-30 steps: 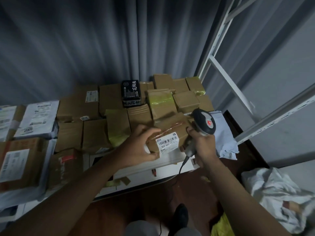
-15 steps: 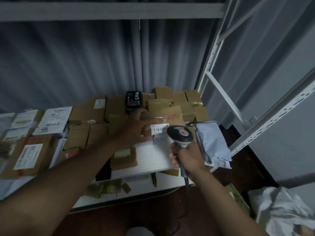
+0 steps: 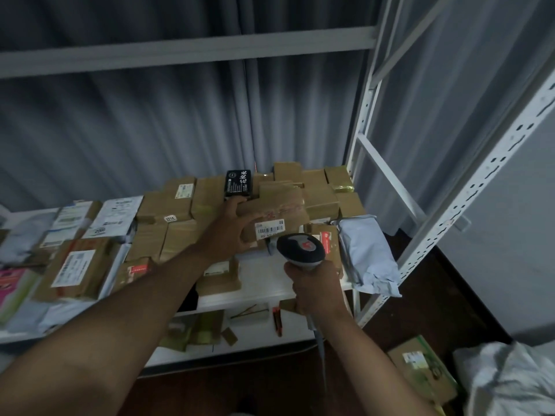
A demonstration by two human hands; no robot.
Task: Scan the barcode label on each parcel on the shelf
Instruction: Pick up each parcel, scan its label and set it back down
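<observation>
Left hand (image 3: 229,232) gripped a taped cardboard parcel (image 3: 271,211) at frame centre, white barcode label (image 3: 271,229) facing out, right hand (image 3: 315,289) clasped a rounded scanner (image 3: 301,250) just below.

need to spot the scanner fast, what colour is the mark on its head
Red, on the barcode scanner dark head with grey edging; the head view shows it best.

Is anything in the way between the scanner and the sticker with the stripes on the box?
Nothing visible blocks it. The scanner in the right hand sits just below the barcode label, with no object between them. The left hand grips the brown parcel at its left end, clear of the label.
</observation>
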